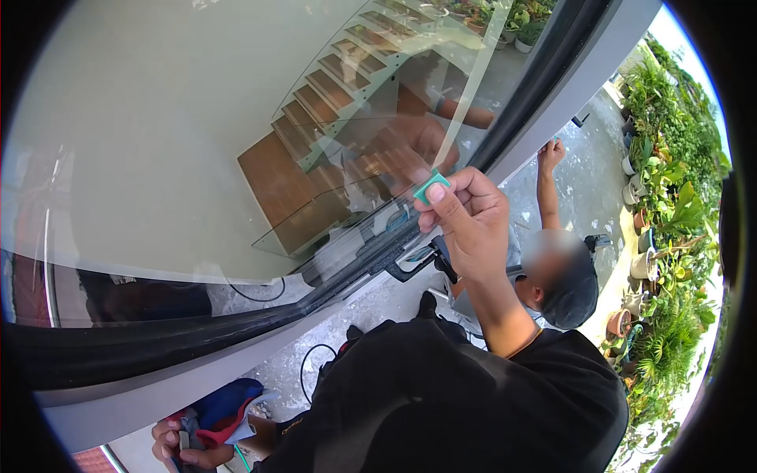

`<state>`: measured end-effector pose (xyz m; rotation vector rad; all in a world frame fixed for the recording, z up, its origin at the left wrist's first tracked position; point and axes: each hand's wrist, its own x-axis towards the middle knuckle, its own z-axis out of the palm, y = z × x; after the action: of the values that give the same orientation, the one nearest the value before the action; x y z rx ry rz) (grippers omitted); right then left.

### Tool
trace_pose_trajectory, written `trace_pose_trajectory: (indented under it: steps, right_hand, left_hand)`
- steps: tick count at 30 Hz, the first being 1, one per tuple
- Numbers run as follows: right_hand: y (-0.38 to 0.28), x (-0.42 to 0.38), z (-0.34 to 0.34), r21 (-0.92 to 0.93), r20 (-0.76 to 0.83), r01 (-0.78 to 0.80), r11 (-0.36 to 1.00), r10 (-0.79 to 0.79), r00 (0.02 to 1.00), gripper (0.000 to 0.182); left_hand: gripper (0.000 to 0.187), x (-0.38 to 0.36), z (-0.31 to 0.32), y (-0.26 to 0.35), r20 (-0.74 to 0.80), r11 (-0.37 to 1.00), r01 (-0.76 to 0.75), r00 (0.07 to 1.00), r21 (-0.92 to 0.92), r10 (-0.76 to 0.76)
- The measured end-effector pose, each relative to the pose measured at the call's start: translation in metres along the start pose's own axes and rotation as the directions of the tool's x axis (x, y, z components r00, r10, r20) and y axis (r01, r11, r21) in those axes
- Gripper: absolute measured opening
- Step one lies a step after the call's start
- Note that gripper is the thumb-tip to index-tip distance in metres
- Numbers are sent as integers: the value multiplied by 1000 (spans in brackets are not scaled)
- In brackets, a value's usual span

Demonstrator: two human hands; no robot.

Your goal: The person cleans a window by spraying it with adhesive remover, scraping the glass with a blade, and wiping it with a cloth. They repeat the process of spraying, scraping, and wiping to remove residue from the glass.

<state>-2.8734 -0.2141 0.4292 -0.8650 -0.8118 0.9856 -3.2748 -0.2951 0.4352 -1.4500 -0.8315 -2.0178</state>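
Note:
Between the thumb and fingers of my right hand (477, 221) is a small green piece (431, 188), held against the large glass pane (158, 142) near its dark frame (347, 272). The glass reflects the hand. Low at the left, my left hand (169, 444) is closed around a small grey object (184, 440). Blue and red cloth (229, 410) lies beside and partly behind those fingers.
A co-worker in a dark cap (572, 288) is close by on the right, one arm (547, 189) raised. Wooden stairs (315, 102) show in the glass. A black handle (410, 266) juts from the frame. Potted plants (662, 236) line the far right.

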Motion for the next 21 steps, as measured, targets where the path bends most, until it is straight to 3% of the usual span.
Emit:
trace_pose_trajectory:
  steps: [4, 7, 10, 13, 16, 19, 21]
  right_hand:
    - [-4, -2, 4, 20, 12, 50, 999, -50, 999, 17]
    - [-1, -1, 0, -65, 20, 34, 997, -33, 999, 16]
    - [1, 0, -1, 34, 16, 67, 997, -67, 998, 16]
    - [6, -1, -3, 16, 5, 81, 997, -81, 997, 17]
    - [13, -1, -4, 42, -33, 87, 995, -86, 996, 18]
    - [14, -5, -1, 77, -43, 112, 991, -109, 993, 18]
    - [21, -5, -3, 71, -46, 121, 990, -118, 992, 19]
  left_hand:
    - [31, 1, -1, -3, -25, 1000, -8, 1000, -12, 8]
    - [30, 2, -5, -3, 19, 998, -2, 1000, -60, 3]
    - [30, 2, -12, 4, 109, 999, 34, 993, -7, -33]
    - [27, 3, 9, 15, 34, 990, 73, 996, 124, -77]
    - [29, 1, 9, 13, 38, 989, 60, 997, 139, -66]
    - [29, -3, -7, -3, 37, 998, 26, 999, -64, -23]
    - [29, -2, -3, -3, 3, 999, 7, 1000, -49, -7]
